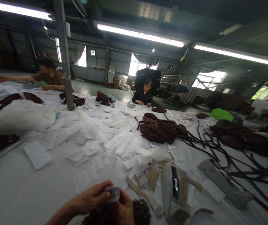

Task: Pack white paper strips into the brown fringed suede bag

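At the bottom centre, my left hand [94, 197] pinches a pale, partly see-through strip [114, 193] between thumb and fingers. My right hand [126, 208] closes on the same strip from the other side, its fingertips partly hidden. Whether the strip is tape or wrapping I cannot tell. Directly under both hands lies a dark brown, shaggy item [141, 213], cut off by the lower edge. Just right of it stands a grey device with a dark slot [175, 192], among tan card strips [154, 175].
White paper and film pieces [115, 142] cover the table's middle. Brown fringed bags [162, 129] with long straps [218, 150] lie to the right. A metal post [65, 56] rises at left. Two people sit across the table, one in black [144, 93], one in brown [52, 78].
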`<state>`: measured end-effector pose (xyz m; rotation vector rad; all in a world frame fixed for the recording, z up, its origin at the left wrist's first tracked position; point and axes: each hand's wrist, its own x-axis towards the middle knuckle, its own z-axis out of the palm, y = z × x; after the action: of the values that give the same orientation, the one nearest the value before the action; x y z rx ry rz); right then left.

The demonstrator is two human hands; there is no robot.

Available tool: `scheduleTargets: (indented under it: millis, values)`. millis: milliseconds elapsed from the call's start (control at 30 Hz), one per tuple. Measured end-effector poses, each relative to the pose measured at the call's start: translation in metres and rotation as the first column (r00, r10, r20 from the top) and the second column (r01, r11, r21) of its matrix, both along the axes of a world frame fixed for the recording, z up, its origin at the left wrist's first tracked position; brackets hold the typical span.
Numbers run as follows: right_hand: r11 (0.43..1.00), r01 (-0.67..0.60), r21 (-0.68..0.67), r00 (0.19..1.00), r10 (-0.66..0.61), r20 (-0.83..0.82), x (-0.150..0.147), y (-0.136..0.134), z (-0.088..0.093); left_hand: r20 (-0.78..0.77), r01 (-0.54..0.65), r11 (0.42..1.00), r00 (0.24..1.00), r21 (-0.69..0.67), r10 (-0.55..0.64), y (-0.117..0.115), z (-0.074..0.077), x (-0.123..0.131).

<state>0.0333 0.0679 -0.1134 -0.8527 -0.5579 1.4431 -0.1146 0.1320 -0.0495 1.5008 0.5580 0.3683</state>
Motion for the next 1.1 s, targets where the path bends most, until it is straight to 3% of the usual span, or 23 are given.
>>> scheduleTargets:
  millis: [133, 267, 400, 467, 533, 600, 667, 833, 933, 1100]
  values:
    - [1.000, 0.000, 0.007, 1.000, 0.000, -0.002, -0.007, -0.001, -0.001, -0.011, 0.056, 0.998, 0.998, -0.023, -0.056, 0.004, -0.002, 0.000]
    - [0.998, 0.050, 0.025, 0.999, -0.050, -0.021, -0.013, 0.001, -0.007, 0.014, -0.001, 0.998, 1.000, -0.066, 0.002, 0.007, -0.014, 0.002]
    - [0.998, -0.067, 0.017, 0.987, 0.064, 0.146, 0.000, -0.001, 0.007, 0.025, -0.058, 0.991, 0.998, -0.124, 0.062, 0.012, -0.026, -0.003]
    - [0.996, -0.094, -0.014, 0.913, 0.091, 0.397, 0.014, -0.002, 0.025, 0.032, -0.039, 0.985, 0.998, -0.168, 0.045, 0.016, -0.029, -0.006]
    - [0.989, -0.148, -0.001, 0.759, 0.114, 0.641, 0.027, -0.002, 0.045, 0.037, 0.011, 0.978, 0.999, -0.209, -0.004, 0.020, -0.029, -0.007]
    - [0.965, -0.259, 0.053, 0.608, 0.120, 0.784, 0.035, 0.001, 0.060, 0.038, 0.069, 0.970, 0.997, -0.232, -0.061, 0.024, -0.028, -0.006]
    - [0.937, -0.335, 0.101, 0.507, 0.089, 0.857, 0.038, 0.004, 0.067, 0.030, 0.104, 0.963, 0.995, -0.249, -0.100, 0.026, -0.026, -0.004]
    - [0.900, -0.389, 0.198, 0.364, -0.047, 0.930, 0.033, 0.007, 0.049, 0.016, 0.099, 0.951, 0.995, -0.294, -0.099, 0.027, -0.025, -0.002]
    - [0.879, -0.398, 0.262, 0.347, -0.121, 0.930, 0.031, 0.006, 0.035, 0.007, 0.075, 0.950, 0.997, -0.303, -0.076, 0.025, -0.025, -0.002]
    - [0.898, -0.372, 0.233, 0.342, -0.101, 0.934, 0.032, 0.005, 0.026, -0.002, 0.104, 0.954, 0.994, -0.282, -0.109, 0.020, -0.029, -0.002]
